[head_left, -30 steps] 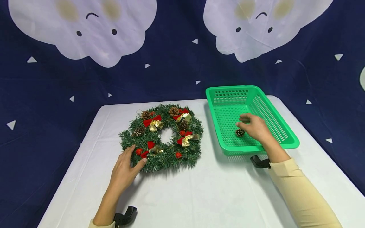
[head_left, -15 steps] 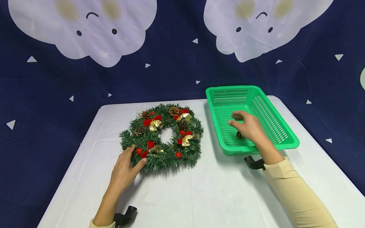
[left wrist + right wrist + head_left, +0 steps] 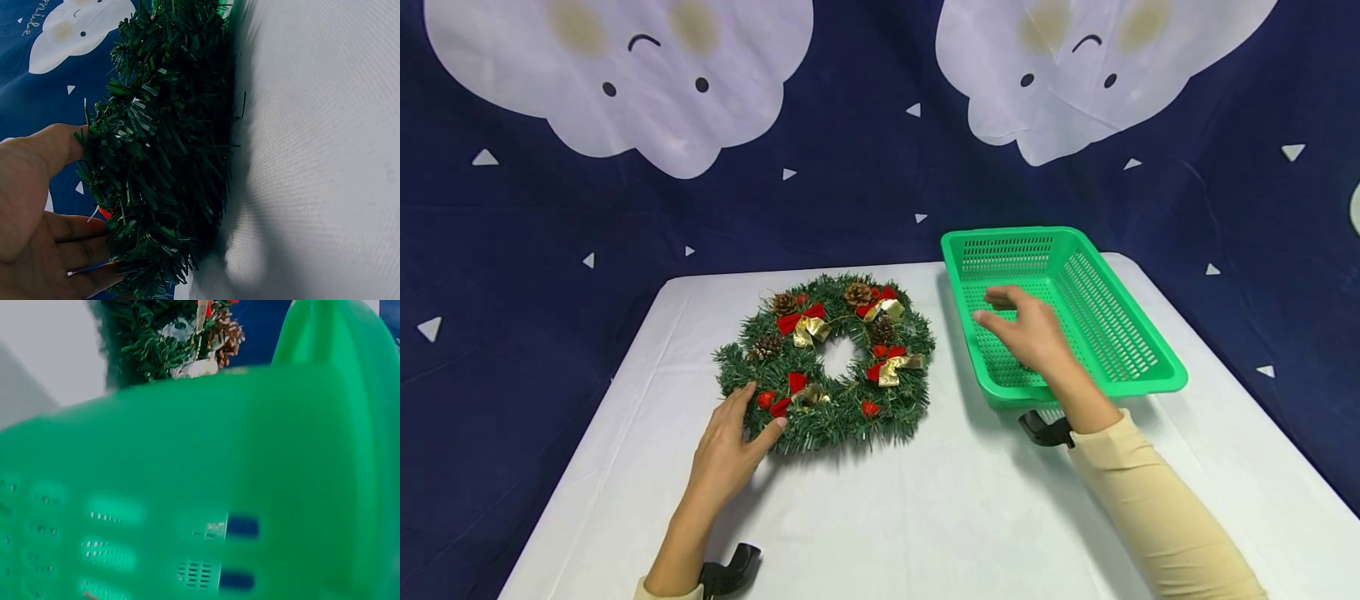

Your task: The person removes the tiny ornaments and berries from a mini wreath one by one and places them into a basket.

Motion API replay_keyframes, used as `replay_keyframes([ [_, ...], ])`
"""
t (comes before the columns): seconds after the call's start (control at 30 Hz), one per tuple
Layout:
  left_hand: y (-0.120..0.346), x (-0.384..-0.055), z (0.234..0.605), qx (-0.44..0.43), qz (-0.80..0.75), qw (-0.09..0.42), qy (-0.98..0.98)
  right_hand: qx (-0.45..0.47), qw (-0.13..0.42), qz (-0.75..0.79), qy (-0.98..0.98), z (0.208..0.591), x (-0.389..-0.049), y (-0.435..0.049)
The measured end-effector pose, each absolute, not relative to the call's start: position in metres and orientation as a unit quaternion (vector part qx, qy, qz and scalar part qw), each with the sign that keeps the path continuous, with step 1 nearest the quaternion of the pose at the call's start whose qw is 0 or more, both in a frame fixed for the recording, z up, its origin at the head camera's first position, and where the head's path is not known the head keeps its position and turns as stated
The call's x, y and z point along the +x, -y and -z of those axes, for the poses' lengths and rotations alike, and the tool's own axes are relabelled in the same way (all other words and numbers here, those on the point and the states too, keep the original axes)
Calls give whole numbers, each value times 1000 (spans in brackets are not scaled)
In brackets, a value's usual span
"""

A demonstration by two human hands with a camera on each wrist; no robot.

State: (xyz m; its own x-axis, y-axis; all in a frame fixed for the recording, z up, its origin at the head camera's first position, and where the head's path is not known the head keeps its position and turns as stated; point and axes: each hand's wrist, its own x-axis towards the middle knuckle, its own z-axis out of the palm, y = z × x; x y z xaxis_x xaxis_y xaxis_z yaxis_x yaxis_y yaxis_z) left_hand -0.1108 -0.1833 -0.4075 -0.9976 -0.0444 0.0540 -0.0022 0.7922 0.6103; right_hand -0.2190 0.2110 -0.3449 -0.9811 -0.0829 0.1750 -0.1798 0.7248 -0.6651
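In the head view, a green artificial Christmas wreath [image 3: 850,425] lies on the white table, trimmed with pine cones, red bows and gold ribbon. My left hand [image 3: 724,446] rests at its lower left edge, thumb and fingers spread apart. Up close in the left wrist view, the extended fingers of the left hand [image 3: 53,256] touch the needles. On the right stands a green plastic basket [image 3: 1120,321]. Over its near left part hovers my right hand [image 3: 1033,333], thumb and fingers apart with nothing seen between them. That hand and wrist mostly hide a loose pine cone on the basket floor.
The basket's near wall [image 3: 187,437] fills most of the right wrist view, blocking that hand from sight. Behind the table [image 3: 880,517] hangs a dark blue cloth [image 3: 850,217] with cloud faces. A strip of table separates wreath and basket.
My right hand has moved left across the basket, its wrist now covering the loose pine cone that showed before. The left hand and wreath have stayed in place.
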Motion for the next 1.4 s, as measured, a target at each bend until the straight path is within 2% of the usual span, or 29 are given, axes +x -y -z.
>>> replay_keyframes([
  [1.1, 184, -111, 408, 12, 322, 33, 946, 82, 78, -403, 908, 345, -226, -150],
  [1.4, 184, -111, 408, 11, 324, 35, 946, 103, 101, -409, 901, 351, -226, -133],
])
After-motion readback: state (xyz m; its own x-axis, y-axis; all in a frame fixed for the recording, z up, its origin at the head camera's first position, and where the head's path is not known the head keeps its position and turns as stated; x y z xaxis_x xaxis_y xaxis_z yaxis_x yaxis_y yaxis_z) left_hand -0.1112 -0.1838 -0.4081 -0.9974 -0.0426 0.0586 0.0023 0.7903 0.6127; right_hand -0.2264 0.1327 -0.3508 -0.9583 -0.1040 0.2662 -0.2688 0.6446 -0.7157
